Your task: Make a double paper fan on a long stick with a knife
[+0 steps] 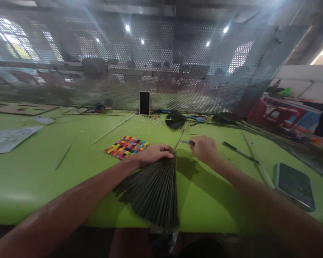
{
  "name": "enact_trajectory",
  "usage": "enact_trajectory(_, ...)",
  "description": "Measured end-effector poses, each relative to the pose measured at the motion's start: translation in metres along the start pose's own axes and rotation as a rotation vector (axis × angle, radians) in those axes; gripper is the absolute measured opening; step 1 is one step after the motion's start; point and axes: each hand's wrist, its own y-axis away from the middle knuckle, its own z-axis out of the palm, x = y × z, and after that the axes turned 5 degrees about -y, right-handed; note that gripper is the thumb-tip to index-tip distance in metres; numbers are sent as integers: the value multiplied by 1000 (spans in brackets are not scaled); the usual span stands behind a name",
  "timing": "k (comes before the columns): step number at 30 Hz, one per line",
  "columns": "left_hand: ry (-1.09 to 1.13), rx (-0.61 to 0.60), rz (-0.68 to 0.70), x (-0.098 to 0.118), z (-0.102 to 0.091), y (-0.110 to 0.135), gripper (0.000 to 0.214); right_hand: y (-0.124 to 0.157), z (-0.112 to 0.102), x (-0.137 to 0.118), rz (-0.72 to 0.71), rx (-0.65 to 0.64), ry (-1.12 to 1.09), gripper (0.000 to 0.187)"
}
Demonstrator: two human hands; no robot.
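Note:
A dark pleated palm leaf (pixel 156 190) spreads like a fan over the table's front edge, its narrow stem end pointing away from me. My left hand (pixel 157 153) is closed around the top of the leaf, thumb toward the stem (pixel 181 137). To the right of the stem, my right hand (pixel 204 148) grips a small knife (pixel 190 142), its blade pointing left toward the stem; most of the handle is hidden in my fist. A colourful woven mat (pixel 127 146) lies just beyond my left wrist.
A phone (pixel 144 103) stands upright at the back near a dark leaf piece (pixel 175 120) and scraps. On the right lie a dark stick-like tool (pixel 240 152), a pale strip (pixel 263 172) and a framed dark tablet-like slab (pixel 295 186). Paper (pixel 12 139) rests at left; a perforated metal screen (pixel 161 71) rises behind.

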Motion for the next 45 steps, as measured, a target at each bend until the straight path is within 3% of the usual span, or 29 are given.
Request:
enact_trajectory(6,183,-33,17,-2,7,0,25,12,4,-22,-143,-35,3,32)
enact_trajectory(18,280,-14,-61,14,12,11,22,8,-2,-20,-116,17,46,33)
enact_trajectory(29,347,20,-91,11,12,8,24,5,-3,-15,-150,77,29,32)
enact_trajectory(45,307,45,-85,11,10,10,24,-2,-3,-11,-154,59,33,35)
